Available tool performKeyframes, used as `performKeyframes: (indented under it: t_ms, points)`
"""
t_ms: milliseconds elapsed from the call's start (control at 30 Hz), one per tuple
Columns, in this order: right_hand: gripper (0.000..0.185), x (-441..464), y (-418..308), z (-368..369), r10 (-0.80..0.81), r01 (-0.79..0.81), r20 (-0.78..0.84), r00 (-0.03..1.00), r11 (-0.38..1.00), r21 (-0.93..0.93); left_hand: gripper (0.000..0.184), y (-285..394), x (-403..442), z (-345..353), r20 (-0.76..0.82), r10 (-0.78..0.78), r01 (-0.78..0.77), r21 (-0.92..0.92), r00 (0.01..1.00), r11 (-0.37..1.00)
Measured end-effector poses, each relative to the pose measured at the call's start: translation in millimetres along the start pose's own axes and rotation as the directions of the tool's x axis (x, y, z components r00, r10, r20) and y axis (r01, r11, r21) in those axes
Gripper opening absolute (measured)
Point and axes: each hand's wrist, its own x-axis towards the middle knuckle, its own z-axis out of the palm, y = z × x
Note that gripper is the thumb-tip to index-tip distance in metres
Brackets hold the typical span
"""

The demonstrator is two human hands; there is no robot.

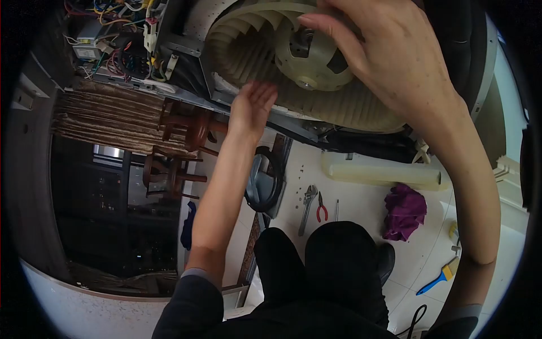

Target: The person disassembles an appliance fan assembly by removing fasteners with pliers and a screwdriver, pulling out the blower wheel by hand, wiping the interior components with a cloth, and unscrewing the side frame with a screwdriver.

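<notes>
A large pale blower wheel (350, 107) with many fins sits in an opened metal housing at the top. My right hand (378, 45) is over the wheel's hub (307, 70), thumb stretched out to the left; its other fingertips are cut off by the top edge. My left hand (255, 104) is at the lower left rim of the wheel, palm up, its fingers spread a little and blurred, with nothing seen in them. Whether it touches the rim I cannot tell.
Wires and circuit parts (121, 45) fill the upper left. On the floor lie an adjustable wrench (307, 209), red-handled pliers (322, 209), a screwdriver (337, 210), small screws, a purple cloth (405, 212), a blue brush (437, 278) and a long pale cover (384, 172). Wooden chairs (195, 130) stand left.
</notes>
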Motion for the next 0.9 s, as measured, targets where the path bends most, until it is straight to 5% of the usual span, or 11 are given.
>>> performKeyframes:
  t_ms: [67,100,167,200,267,500,567,600,667,900]
  points:
    - [0.028,-1.2,6.7,-3.6,-0.022,0.022,-0.036,0.999,1.000,-0.008,0.043,-1.1,7.3,12.8,-0.135,-0.212,0.102,-0.557,0.968,0.824]
    - [0.028,9.4,-4.5,5.1,-0.028,0.028,-0.050,0.998,1.000,-0.015,0.043,0.0,7.3,16.3,-0.130,-0.212,0.106,-0.555,0.968,0.825]
    - [0.028,10.7,-13.2,6.9,-0.040,0.038,-0.065,0.997,0.999,-0.026,0.045,-2.3,5.8,19.4,-0.041,-0.205,0.070,-0.858,0.978,0.508]
    - [0.028,9.0,-10.7,7.6,-0.047,0.045,-0.070,0.996,0.999,-0.026,0.045,-3.8,7.1,14.5,-0.044,-0.210,0.069,-0.861,0.977,0.505]
    - [0.029,7.1,-2.6,8.1,-0.066,0.063,-0.086,0.994,0.998,-0.029,0.046,-3.1,15.0,3.5,0.092,-0.228,0.151,-0.954,0.969,0.260]
    - [0.030,7.5,0.9,16.3,-0.121,0.111,-0.159,0.980,0.991,-0.071,0.042,-19.3,46.1,-12.0,0.113,-0.190,0.160,-0.953,0.975,0.257]
    - [0.030,14.9,-3.2,14.6,-0.141,0.126,-0.186,0.972,0.988,-0.093,0.038,-14.9,49.6,0.8,-0.148,-0.287,-0.013,-0.904,0.947,0.426]
    - [0.031,20.1,-5.5,15.7,-0.152,0.133,-0.199,0.968,0.985,-0.106,0.038,-12.9,48.2,7.3,-0.139,-0.285,-0.005,-0.905,0.948,0.426]
    - [0.031,14.3,9.3,6.6,-0.172,0.145,-0.225,0.959,0.981,-0.129,0.037,-10.5,46.5,16.5,-0.331,-0.253,-0.093,-0.752,0.909,0.652]
    - [0.032,-23.5,26.7,13.5,-0.203,0.178,-0.234,0.951,0.976,-0.125,0.036,-29.2,56.8,10.0,-0.370,-0.146,-0.115,-0.598,0.917,0.793]
